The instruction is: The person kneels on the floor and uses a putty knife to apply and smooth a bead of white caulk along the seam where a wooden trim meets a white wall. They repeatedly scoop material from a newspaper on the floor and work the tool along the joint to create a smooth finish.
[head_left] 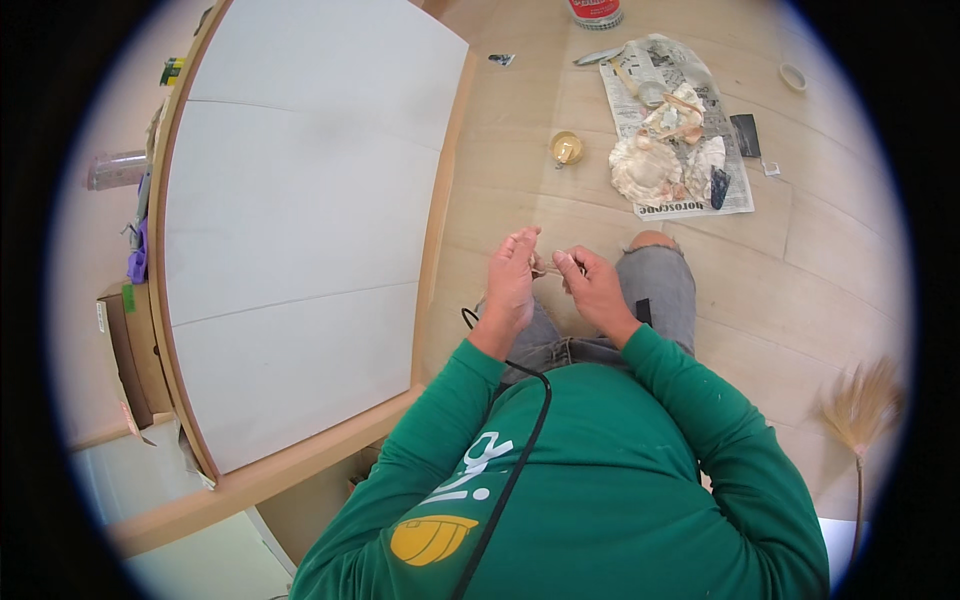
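Both hands meet above my lap, over the grey jeans [655, 290]. My left hand [512, 278] is held up with its fingers stretched out, pointing away from me. Close beside it, my right hand [594, 288] is closed, thumb and forefinger pinched together. Something small and pale seems to lie between the two hands, too small to make out. Beyond them on the floor stands a small round container [566, 149] with yellowish-tan contents. To its right, a newspaper sheet [733, 195] bears crumpled whitish cloths [645, 170] and a dark piece [720, 186].
A large white panel with a wooden frame [300, 190] fills the left side. A red can [596, 12] stands at the far edge. A small round lid [793, 77] and a dark square [745, 135] lie rightward. A straw broom [860, 410] is at right; a black cable [515, 450] crosses my shirt.
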`<state>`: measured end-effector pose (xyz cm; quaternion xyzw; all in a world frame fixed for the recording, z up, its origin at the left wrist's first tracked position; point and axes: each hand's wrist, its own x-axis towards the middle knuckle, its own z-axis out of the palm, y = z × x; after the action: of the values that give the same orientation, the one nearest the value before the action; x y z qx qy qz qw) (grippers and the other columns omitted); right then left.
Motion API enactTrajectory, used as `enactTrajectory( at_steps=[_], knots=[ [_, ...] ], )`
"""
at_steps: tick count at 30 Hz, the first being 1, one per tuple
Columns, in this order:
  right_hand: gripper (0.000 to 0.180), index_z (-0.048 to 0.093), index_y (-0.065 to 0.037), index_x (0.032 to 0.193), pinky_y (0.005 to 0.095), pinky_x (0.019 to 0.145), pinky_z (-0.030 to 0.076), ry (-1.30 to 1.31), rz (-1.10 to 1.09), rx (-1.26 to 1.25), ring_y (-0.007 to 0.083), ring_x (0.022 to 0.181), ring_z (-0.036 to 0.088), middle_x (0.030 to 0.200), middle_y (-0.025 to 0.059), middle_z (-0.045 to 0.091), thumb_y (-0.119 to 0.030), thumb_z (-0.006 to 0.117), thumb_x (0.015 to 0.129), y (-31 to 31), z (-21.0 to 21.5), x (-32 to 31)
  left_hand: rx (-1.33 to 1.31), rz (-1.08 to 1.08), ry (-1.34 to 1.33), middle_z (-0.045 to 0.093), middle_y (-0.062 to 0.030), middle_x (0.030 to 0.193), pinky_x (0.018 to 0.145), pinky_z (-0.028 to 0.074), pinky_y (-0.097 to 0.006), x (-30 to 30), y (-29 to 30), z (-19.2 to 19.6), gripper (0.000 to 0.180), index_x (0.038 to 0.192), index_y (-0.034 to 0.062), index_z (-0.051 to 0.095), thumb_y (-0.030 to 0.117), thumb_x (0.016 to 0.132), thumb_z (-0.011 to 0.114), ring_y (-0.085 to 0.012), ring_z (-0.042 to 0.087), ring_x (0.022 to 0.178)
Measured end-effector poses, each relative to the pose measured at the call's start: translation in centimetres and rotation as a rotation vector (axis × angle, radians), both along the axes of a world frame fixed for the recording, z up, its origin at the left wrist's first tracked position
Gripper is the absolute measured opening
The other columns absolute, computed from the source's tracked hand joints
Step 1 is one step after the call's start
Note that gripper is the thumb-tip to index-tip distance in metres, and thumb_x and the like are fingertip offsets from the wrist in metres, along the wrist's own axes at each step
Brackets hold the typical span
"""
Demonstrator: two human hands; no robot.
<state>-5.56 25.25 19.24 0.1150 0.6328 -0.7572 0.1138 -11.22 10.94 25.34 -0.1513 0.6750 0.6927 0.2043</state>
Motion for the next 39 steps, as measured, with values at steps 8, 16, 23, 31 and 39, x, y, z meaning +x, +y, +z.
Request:
enactTrajectory(
  at_steps=[8, 16, 23, 31, 39],
  knots=[
    [0.027, 0.066, -0.001, 0.121, 0.0468, 0.106, 0.047, 0.684, -0.268, 0.487, 0.0393, 0.122, 0.057, 0.124, 0.0205, 0.065, -0.021, 0.057, 0.105, -0.7, 3.1, 0.5, 0.295, 0.118, -0.104, 0.063, -0.0058, 0.124, 0.095, 0.053, -0.033, 0.4, 0.9, -1.3, 0.041, 0.147, 0.0006, 0.049, 0.022, 0.113, 0.044, -0.0165, 0.062, 0.109],
    [0.064, 0.042, 0.004, 0.157, 0.0371, 0.125, 0.029, 0.235, -0.235, -0.129, 0.0287, 0.151, 0.04, 0.162, 0.02, 0.044, -0.044, 0.033, 0.116, -1.4, -0.1, -2.5, 0.29, -0.065, 0.028, 0.033, -0.0112, 0.168, 0.127, 0.026, -0.036, 4.8, 6.1, 2.4, 0.06, 0.165, 0.0026, 0.025, 0.037, 0.117, 0.032, -0.0228, 0.032, 0.154],
    [0.067, 0.029, 0.007, 0.162, 0.0363, 0.127, 0.025, 0.219, -0.05, -0.418, 0.0277, 0.155, 0.033, 0.166, 0.0206, 0.037, -0.042, 0.031, 0.117, -3.3, 2.6, 1.0, -0.24, -0.13, 0.517, 0.014, -0.0181, 0.175, 0.132, 0.012, -0.04, 0.7, 2.6, -4.1, 0.072, 0.168, 0.001, 0.012, 0.049, 0.116, 0.021, -0.0307, 0.013, 0.162],
    [0.04, 0.064, 0.001, 0.134, 0.0351, 0.091, 0.054, 0.131, -0.048, -0.057, 0.0221, 0.102, 0.07, 0.116, 0.0142, 0.074, -0.028, 0.062, 0.106, 0.6, 0.9, 0.2, -0.185, 0.219, 0.164, 0.044, -0.0202, 0.155, 0.12, 0.033, -0.041, -3.9, 1.5, -7.5, 0.06, 0.158, -0.0007, 0.037, 0.041, 0.114, 0.04, -0.0304, 0.042, 0.146],
    [0.029, 0.074, -0.002, 0.112, 0.0283, 0.062, 0.054, -0.212, -0.588, 0.119, 0.0107, 0.071, 0.063, 0.082, 0.003, 0.068, -0.027, 0.078, 0.097, 14.8, -13.6, -10.0, -0.441, -0.08, -0.088, 0.05, 0.0014, 0.066, 0.052, 0.041, -0.031, -7.0, -3.7, -6.1, 0.04, 0.1, 0.0048, 0.067, 0.045, 0.105, 0.063, -0.0115, 0.047, 0.054]
  ],
)
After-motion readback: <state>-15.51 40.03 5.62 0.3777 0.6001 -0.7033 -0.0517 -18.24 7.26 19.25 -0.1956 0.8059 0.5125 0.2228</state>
